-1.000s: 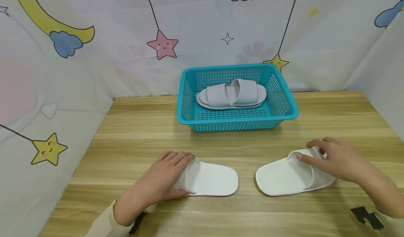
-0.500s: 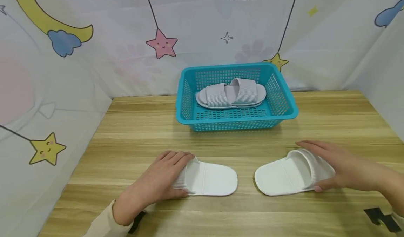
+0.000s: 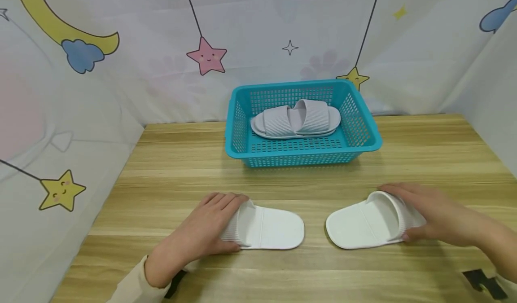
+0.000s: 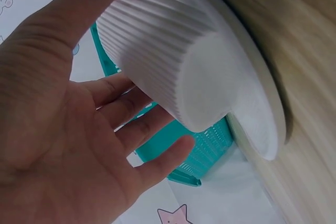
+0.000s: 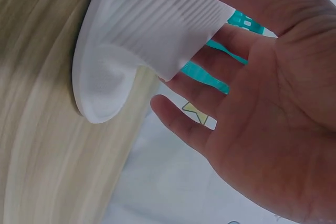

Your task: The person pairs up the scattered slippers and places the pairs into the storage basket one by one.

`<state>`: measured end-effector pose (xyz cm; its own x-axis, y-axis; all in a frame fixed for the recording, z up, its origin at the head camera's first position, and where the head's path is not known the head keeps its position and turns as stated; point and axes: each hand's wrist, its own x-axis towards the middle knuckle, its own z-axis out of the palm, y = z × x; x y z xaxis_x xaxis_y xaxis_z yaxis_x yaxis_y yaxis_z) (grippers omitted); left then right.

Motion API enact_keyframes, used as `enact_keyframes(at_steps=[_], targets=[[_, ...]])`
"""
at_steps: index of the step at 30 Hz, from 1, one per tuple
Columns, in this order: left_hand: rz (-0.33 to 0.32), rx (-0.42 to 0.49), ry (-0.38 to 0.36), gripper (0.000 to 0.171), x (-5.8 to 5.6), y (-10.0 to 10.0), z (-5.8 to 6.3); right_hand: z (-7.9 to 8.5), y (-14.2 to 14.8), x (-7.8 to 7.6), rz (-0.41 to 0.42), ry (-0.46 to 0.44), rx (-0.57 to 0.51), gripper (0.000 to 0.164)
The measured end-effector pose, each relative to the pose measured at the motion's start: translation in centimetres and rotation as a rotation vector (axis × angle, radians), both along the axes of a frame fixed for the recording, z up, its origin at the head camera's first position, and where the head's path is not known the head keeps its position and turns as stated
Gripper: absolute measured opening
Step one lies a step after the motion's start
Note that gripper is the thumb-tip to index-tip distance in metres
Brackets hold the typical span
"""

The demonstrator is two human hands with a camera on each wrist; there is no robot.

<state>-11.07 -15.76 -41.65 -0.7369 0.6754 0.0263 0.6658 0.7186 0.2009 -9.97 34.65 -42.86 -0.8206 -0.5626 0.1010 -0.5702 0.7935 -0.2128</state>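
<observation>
My left hand (image 3: 206, 229) holds a white slipper (image 3: 281, 229) across its ribbed strap, thumb on the near side and fingers over the far side. The slipper's heel end points right. On the right, my right hand (image 3: 436, 215) grips a second white slipper (image 3: 351, 226) by its strap, its heel end toward the first. Both lie sole-down on the wooden table, a short gap between them. In the left wrist view the ribbed strap (image 4: 152, 40) sits between thumb and fingers; the right wrist view has the other strap (image 5: 163, 19) held likewise.
Behind the slippers stands a turquoise perforated basket (image 3: 303, 155). Inside it a pair of pale grey-lilac slippers (image 3: 278, 122) lies overlapped. A white cloth (image 3: 258, 33) printed with stars and a moon hangs around the wooden table (image 3: 177, 164).
My right hand has shifted from thumb inside the slipper's opening to thumb and fingers around the outside of the strap. The left hand and both slippers have stayed nearly still.
</observation>
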Motion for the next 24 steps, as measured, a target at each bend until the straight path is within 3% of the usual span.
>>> enact_keyframes(at_steps=[5, 14, 24], targets=[[0.009, -0.007, -0.006, 0.105, 0.08, 0.0, 0.03, -0.53, 0.07, 0.27, 0.015, 0.061, -0.02, 0.109], [0.026, 0.02, -0.072, 0.103, -0.08, -0.02, 0.05, -0.67, -0.21, 0.19, 0.002, 0.037, -0.01, 0.112], [-0.044, 0.053, 0.053, 0.1, -0.43, -0.42, -0.17, -0.16, -0.12, 0.07, -0.005, 0.105, -0.001, 0.103]])
